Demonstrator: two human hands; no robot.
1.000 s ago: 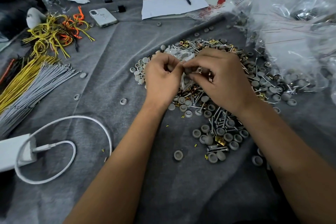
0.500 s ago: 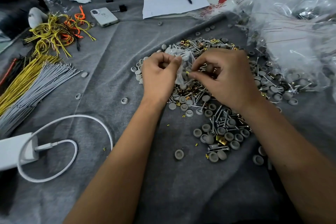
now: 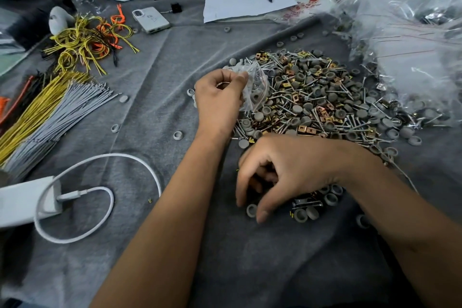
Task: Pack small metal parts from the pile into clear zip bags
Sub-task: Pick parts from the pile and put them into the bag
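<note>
A big pile of screws, brass clips and grey caps (image 3: 315,100) lies on the grey cloth (image 3: 175,70). My left hand (image 3: 217,97) pinches a small clear zip bag (image 3: 255,85) at the pile's left edge; a few grey caps show inside the bag. My right hand (image 3: 282,172) hovers lower down over the near cluster of grey caps (image 3: 307,210), palm down, fingers curled and spread. Its fingertips touch the cloth around one grey cap (image 3: 251,210). Whether anything lies under the palm is hidden.
A heap of clear bags (image 3: 405,32) fills the right back. Grey and yellow wire bundles (image 3: 50,112) lie at the left, a white charger with cable (image 3: 75,195) at the near left. A phone (image 3: 150,20), paper and pen (image 3: 250,2) sit at the back.
My right hand left the bag and dropped toward me onto the near cluster of caps. My left hand stayed, keeping the bag, which now hangs more open to the right.
</note>
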